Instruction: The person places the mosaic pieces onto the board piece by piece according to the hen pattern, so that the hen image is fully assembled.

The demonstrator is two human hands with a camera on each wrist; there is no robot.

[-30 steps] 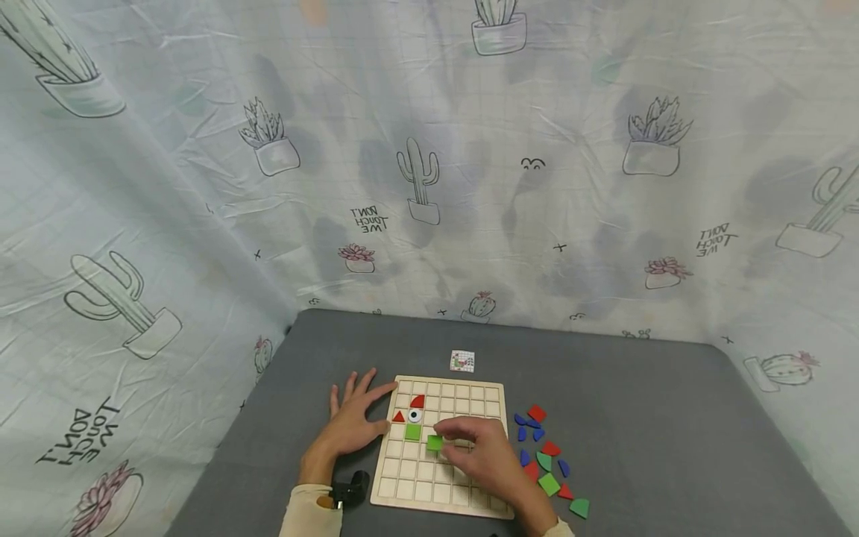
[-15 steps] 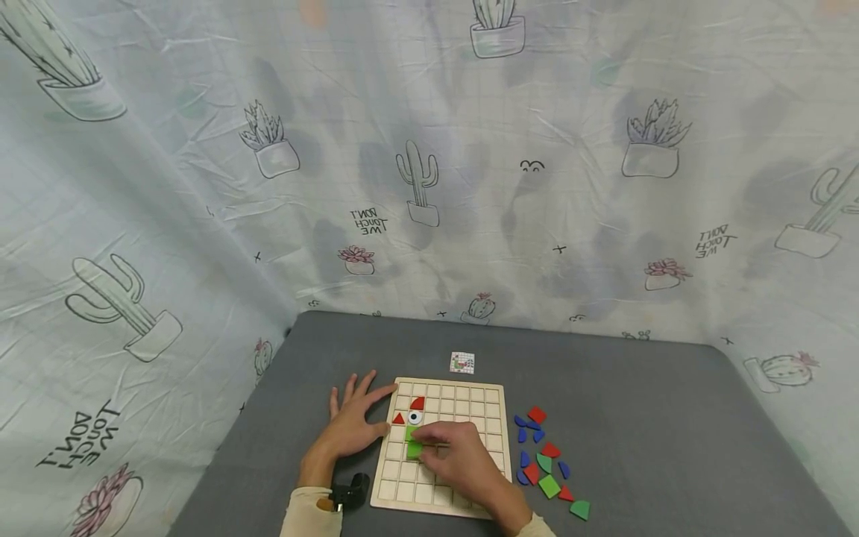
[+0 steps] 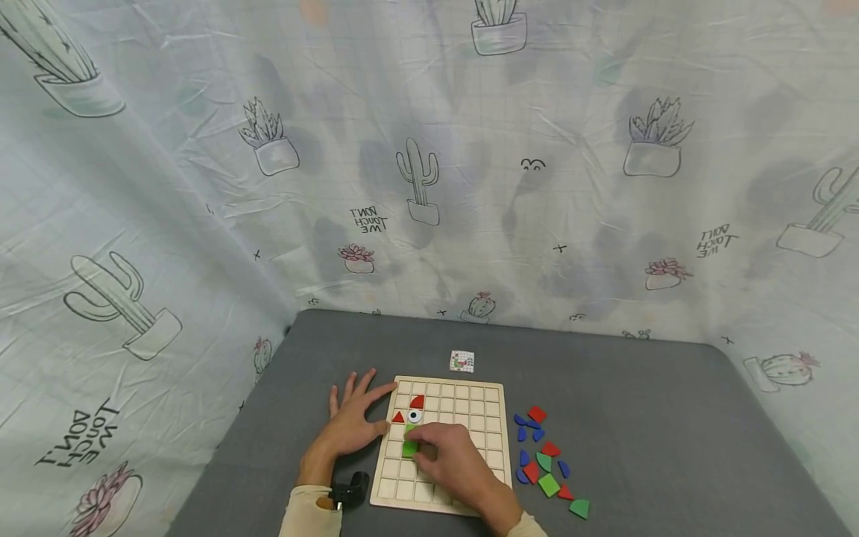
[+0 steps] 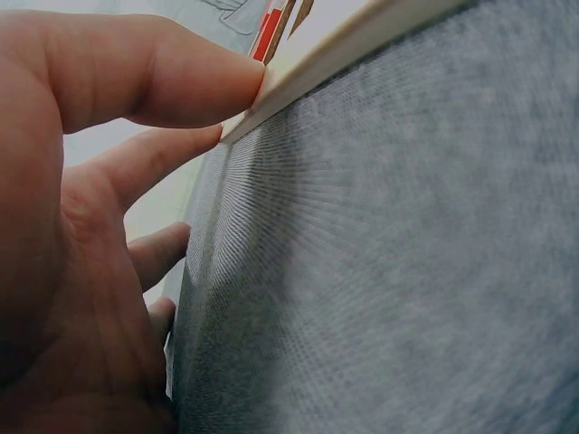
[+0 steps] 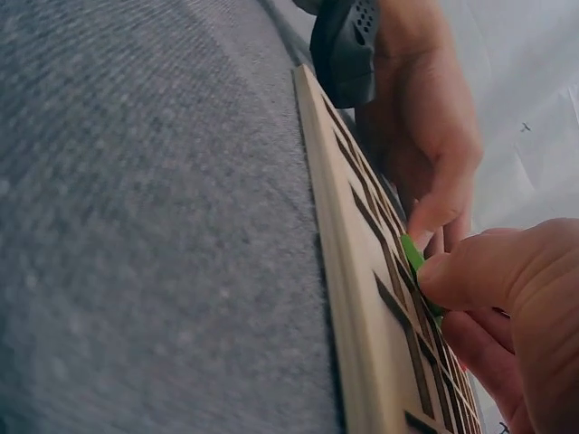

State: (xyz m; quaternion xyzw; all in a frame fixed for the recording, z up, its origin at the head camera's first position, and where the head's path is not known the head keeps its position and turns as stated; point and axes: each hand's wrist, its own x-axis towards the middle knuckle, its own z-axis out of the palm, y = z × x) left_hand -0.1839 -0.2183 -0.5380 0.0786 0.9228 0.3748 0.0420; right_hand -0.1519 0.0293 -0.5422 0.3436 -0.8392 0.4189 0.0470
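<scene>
A wooden grid board [image 3: 479,424] lies on the grey table. My right hand [image 3: 452,456] pinches a green square tile [image 3: 409,450] between thumb and fingers over the board's left part. In the right wrist view this green tile [image 5: 413,254] shows tilted at the grid, partly hidden by the thumb. Just above it on the board sits another green square, mostly covered by my fingers. A round eye tile [image 3: 414,416], a red quarter circle [image 3: 417,402] and a red triangle [image 3: 398,417] lie in nearby cells. My left hand [image 3: 354,419] is spread, thumb and index fingertip touching the board's left edge.
Right of the board lie loose pieces: a green square [image 3: 549,485], a red square [image 3: 537,413], a green quarter circle [image 3: 580,509] and several blue half circles. A small picture card [image 3: 462,362] lies behind the board. A patterned curtain [image 3: 456,224] surrounds the table.
My right hand has carried the green square tile leftward across the board, to the cell below the other green square. My left hand has stayed at the board's edge.
</scene>
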